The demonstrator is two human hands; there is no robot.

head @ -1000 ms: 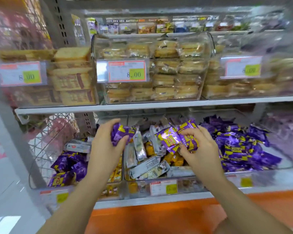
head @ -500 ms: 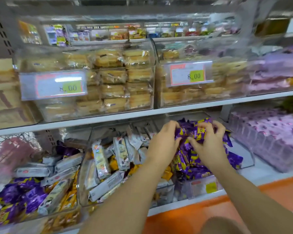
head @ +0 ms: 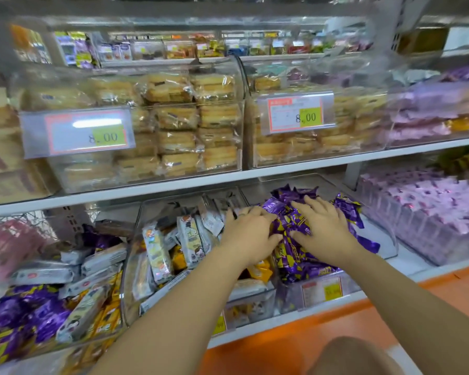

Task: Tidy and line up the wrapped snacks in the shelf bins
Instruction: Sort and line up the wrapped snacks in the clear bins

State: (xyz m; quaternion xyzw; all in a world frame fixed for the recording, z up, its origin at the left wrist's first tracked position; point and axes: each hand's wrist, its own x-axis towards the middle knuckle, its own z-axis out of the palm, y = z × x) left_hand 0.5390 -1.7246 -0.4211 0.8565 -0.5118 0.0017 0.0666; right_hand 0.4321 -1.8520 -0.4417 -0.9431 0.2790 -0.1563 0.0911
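- Since half a second ago, both hands have gone from curled around purple packs above the bin to lying flat on the pile. The packs I carried over now appear to sit with the rest.
- Left hand [head: 251, 235]: palm down, fingers extended and close together, resting on the left edge of the purple snacks [head: 295, 263]. It pinches nothing visible. I cannot tell whether a pack lies under the palm.
- Right hand [head: 322, 228]: palm down, fingers spread wide, pressing on top of the heap. The spread covers more wrappers at once, which suits flattening a loose mound.
- Location of the task item: the purple snacks fill the clear bin [head: 290, 296] on the lower shelf, heaped unevenly, with some wrapper ends sticking up at the back.
- Reason for hand placement: with one hand on each side of the heap, I judge I can gather it inward and keep packs from sliding over the divider into the middle bin [head: 136, 266].
- Remaining work, as a judgement: the middle bin holds white packs [head: 157, 250] leaning at mixed angles with a yellow pack [head: 260, 269] among them. More purple packs [head: 38, 315] lie in the far-left bin. Neither is lined up yet.
- Caution: the wrappers look slick, so uneven pressure may push packs over the front wall.
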